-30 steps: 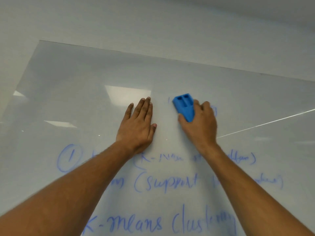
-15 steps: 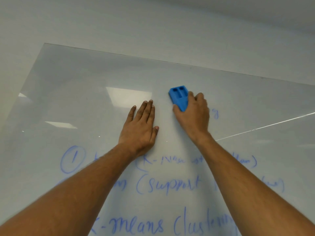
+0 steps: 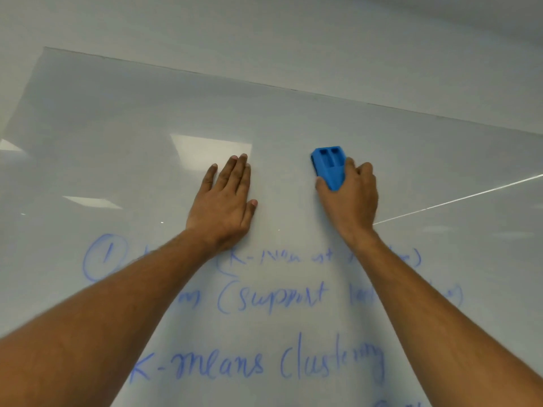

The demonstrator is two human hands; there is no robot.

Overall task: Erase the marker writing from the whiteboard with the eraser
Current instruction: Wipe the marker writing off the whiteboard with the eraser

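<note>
The right hand [image 3: 349,198] clasps the blue eraser [image 3: 329,167] against the whiteboard [image 3: 117,118], thumb on its near left side and fingers over the right edge, so only the upper half of the block shows. The eraser's long axis runs up the board and leans a little to the left. The left hand [image 3: 224,201] grips nothing; it lies flat and spread on the board, well apart from the eraser, bracing the person.

What matters for the next stroke is that the blue marker writing [image 3: 264,298] lies entirely below the eraser, down toward the person, in three rows partly hidden by both forearms. The patch around the eraser looks wiped bare. The right hand already carries the tool, so I would expect it to drag downward into the top row, which looks smeared and faint in places.

Compared with half a second ago, the eraser has slid rightward, widening the gap from the left hand, and the small blue mark that sat just right of the fingers is no longer visible
</note>
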